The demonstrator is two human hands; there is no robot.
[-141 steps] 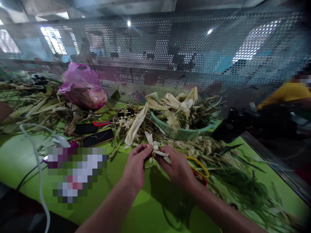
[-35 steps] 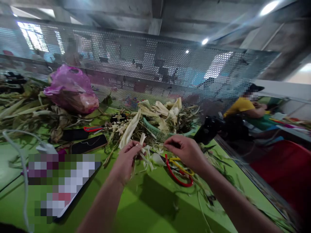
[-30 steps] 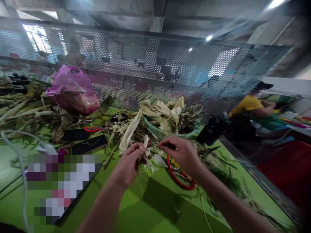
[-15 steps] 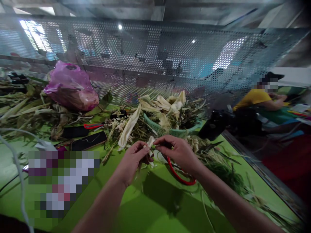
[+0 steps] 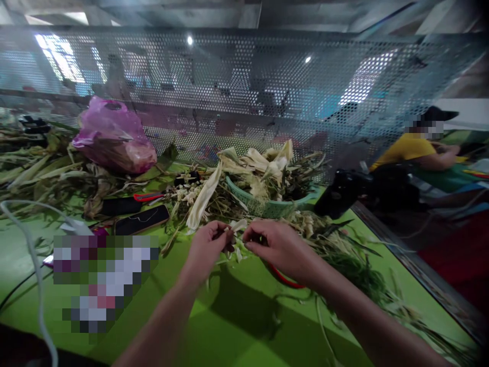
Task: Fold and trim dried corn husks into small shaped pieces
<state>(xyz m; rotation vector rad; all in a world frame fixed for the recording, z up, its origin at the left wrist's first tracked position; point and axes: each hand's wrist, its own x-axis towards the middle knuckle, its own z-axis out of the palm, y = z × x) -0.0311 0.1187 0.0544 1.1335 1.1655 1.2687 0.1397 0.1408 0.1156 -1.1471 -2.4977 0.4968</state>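
My left hand (image 5: 209, 248) is closed in a pinch around a small piece of pale corn husk (image 5: 240, 226), which sticks out past the fingertips. Just right of it, my right hand (image 5: 273, 243) is also pinched, its fingertips close to the husk; whatever lies between them is too small to make out. Beneath the right hand, a red loop handle (image 5: 286, 279) rests on the green table (image 5: 229, 326), partly covered. Behind both hands stands a green basket (image 5: 263, 206) heaped with dried husks (image 5: 263, 163). One long pale husk (image 5: 204, 199) leans off its left side.
A pink plastic bag (image 5: 114, 135), dry leaves (image 5: 38, 163), a phone (image 5: 142, 220) and a red cutter (image 5: 148, 197) lie to the left, near a white cable (image 5: 28, 239). Green fibres (image 5: 357, 278) spread rightward. A perforated metal screen (image 5: 214, 92) stands behind; a person (image 5: 416, 148) sits at right.
The pale husk piece has tipped from upright towards the right. My right hand has shifted slightly down and covers more of the red loop. The whole view has moved a little.
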